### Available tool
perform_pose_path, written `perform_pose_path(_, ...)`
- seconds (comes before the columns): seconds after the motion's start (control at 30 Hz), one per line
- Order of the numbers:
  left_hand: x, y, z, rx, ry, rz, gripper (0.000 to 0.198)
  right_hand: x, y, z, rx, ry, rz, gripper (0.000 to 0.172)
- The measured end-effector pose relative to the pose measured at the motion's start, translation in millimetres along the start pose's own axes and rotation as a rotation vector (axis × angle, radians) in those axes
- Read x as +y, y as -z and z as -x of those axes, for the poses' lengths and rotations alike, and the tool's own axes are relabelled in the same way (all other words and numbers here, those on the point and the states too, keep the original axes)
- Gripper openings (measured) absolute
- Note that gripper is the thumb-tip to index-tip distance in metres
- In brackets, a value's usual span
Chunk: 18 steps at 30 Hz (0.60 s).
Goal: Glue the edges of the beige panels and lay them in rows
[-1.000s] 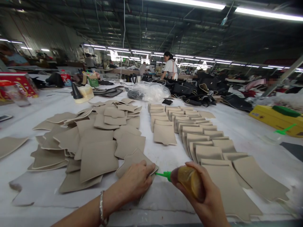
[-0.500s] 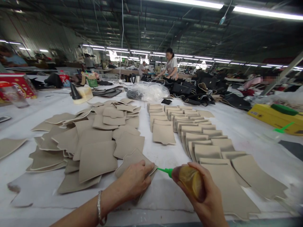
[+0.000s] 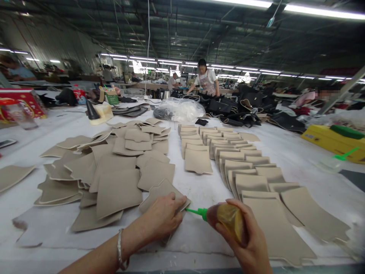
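My left hand [image 3: 164, 217], wearing a silver bracelet at the wrist, grips a beige leather-like panel [image 3: 158, 190] by its right-hand corner. Part of that panel is hidden under the hand. In my right hand [image 3: 251, 232] is a squeeze bottle [image 3: 228, 220] of amber liquid, tipped sideways. Its thin green nozzle [image 3: 201, 213] points left, and the tip is at the panel's edge close to my left fingers. A loose heap of similar panels [image 3: 118, 194] lies to the left. To the right, overlapping rows of panels [image 3: 251, 186] run away from me.
The white-covered table [image 3: 196, 239] carries a clear plastic bag [image 3: 181, 108] and black bag parts [image 3: 228, 106] at the back. A yellow box [image 3: 333, 142] and a second green-nozzled bottle [image 3: 336, 161] stand at right. A co-worker [image 3: 207, 80] stands beyond the table.
The nozzle tip has moved slightly left and down along the panel's edge. My left hand keeps its place on the panel. The co-worker behind has shifted posture.
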<state>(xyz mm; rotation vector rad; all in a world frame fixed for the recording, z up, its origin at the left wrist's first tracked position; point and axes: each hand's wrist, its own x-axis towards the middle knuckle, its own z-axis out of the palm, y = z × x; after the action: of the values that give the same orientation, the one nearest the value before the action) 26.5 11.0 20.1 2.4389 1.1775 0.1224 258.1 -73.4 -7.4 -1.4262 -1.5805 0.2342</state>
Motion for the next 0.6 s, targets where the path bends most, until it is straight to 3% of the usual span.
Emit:
perform_pose_path(0.2,-2.3,0.4,-0.7,-0.006,-0.023,0.01,0.044,-10.1,-5.0,1.9,0.071,-0.188,-0.125,0.041)
perform_pose_path(0.4,-1.6,2.8,-0.9,-0.023,-0.006,0.023,0.046,-17.8,-9.1,8.6,0.01,-0.246,-0.273,0.042)
perform_pose_path(0.6,1.3,6.5,0.5,-0.031,0.012,0.048,0.046,-22.3,-9.2,13.8,0.047,-0.299,-0.27,0.041)
